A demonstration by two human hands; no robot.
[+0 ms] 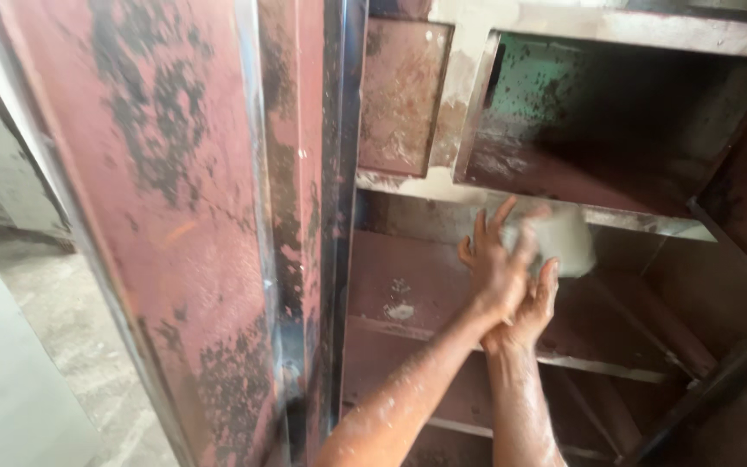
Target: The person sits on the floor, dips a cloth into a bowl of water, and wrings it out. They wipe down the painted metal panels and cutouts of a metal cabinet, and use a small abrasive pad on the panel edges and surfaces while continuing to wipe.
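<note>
Both my hands reach into a rusty red metal cabinet and hold a pale grey-white lump, blurred by motion. My left hand wraps the lump from the left, fingers spread upward over it. My right hand cups it from below, palm up. The lump hovers just under the edge of an upper shelf. What the lump is made of cannot be told. Both forearms are speckled with whitish dust.
The open cabinet door, red with black flaking patches, stands close on the left. Inside are several dusty shelves and an upper compartment with a green back wall. A grey concrete floor lies at lower left.
</note>
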